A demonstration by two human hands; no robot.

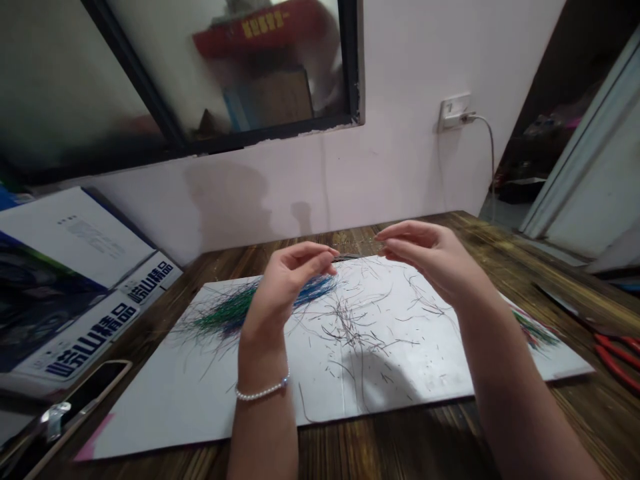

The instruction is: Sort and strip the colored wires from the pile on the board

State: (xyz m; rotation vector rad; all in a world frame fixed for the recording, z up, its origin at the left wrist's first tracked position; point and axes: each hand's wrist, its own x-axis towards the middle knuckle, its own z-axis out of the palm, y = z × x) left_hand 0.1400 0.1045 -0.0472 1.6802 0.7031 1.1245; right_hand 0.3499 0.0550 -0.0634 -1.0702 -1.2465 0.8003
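Note:
Both hands are raised above a white board point(150, 407), their fingertips facing each other across a gap. My left hand point(283, 283) is closed in a pinch, thumb against the fingers, with a beaded bracelet point(263, 392) at its wrist. My right hand point(437, 260) pinches too, a little higher. What either pinch holds, if anything, is too fine to make out. Beside and behind the left hand lies a bundle of thin green and blue wire-like strands point(225, 310). Short dark strand clippings point(350, 327) are scattered below both hands. Another strand bundle point(535, 331) is partly hidden by the right forearm.
Red-handled scissors point(617, 357) rest on the wooden table point(400, 437) at the right. A printed box point(70, 287) and a phone-like device point(93, 393) are at the left. Behind the table stands a wall with a socket point(455, 112), a plugged cable and a window.

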